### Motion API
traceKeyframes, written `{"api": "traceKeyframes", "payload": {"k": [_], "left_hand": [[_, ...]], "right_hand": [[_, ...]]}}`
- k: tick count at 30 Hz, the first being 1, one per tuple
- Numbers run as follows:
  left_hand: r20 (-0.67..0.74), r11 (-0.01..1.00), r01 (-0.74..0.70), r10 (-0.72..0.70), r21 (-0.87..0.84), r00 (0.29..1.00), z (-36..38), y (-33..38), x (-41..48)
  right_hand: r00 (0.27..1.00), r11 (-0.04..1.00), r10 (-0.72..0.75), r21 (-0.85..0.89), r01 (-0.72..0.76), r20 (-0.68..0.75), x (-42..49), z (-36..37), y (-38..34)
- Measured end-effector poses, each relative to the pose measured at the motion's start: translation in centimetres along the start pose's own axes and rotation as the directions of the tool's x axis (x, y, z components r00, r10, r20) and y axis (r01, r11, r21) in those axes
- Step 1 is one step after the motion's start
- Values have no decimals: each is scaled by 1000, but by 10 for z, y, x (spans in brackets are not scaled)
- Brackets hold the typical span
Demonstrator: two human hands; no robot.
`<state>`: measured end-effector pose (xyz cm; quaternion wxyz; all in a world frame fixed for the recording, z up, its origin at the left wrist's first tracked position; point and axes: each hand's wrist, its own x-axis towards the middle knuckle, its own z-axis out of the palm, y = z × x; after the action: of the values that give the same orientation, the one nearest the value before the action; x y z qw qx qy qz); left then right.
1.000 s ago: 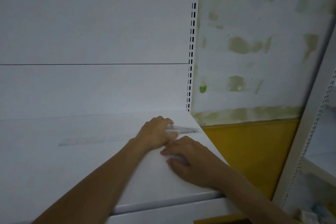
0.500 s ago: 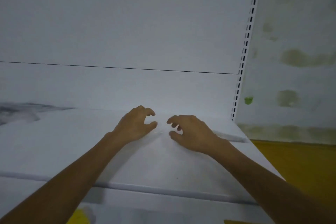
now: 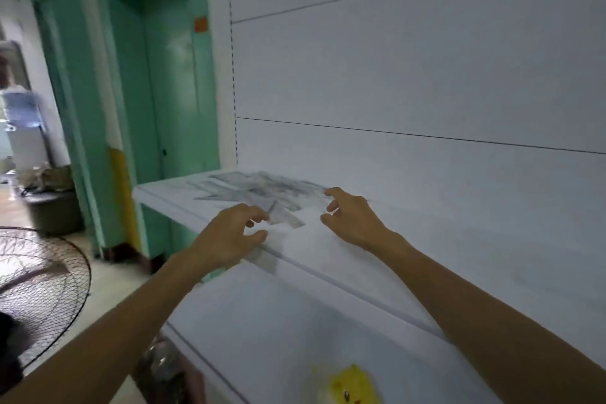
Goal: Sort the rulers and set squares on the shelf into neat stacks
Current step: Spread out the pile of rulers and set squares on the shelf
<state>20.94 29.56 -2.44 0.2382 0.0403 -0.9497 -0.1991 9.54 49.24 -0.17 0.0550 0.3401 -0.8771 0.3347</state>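
Reaching over the white shelf [image 3: 328, 259], we hold both hands just above its top. The left hand [image 3: 229, 236] hovers at the front edge and the right hand [image 3: 354, 220] further in. Each has its fingers loosely curled and spread, holding nothing. The rulers and set squares [image 3: 255, 190] lie in a loose, clear heap at the shelf's left end, near the back panel [image 3: 410, 75], just beyond our fingertips. We cannot tell whether the left fingers touch the nearest ruler. Left of the shelf stands a green door [image 3: 170, 75], and a fan [image 3: 39, 289] sits low by the floor. A dark tub [image 3: 52, 210] stands by the doorway, its contents too blurred to tell. Half a second ago we faced the shelf's right end and a stained wall, with our hands closer together.
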Motion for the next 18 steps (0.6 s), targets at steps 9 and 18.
{"api": "traceKeyframes", "payload": {"k": [9,18], "left_hand": [[32,999,-2,3,-42,999,-26,-114,11],[12,996,-53,54,-67,998,-7,-161,69]], "right_hand": [[1000,998,2,-69,-1,17,59,80,-45],[999,972,35,-230,-39,-23,119,73,-25]]}}
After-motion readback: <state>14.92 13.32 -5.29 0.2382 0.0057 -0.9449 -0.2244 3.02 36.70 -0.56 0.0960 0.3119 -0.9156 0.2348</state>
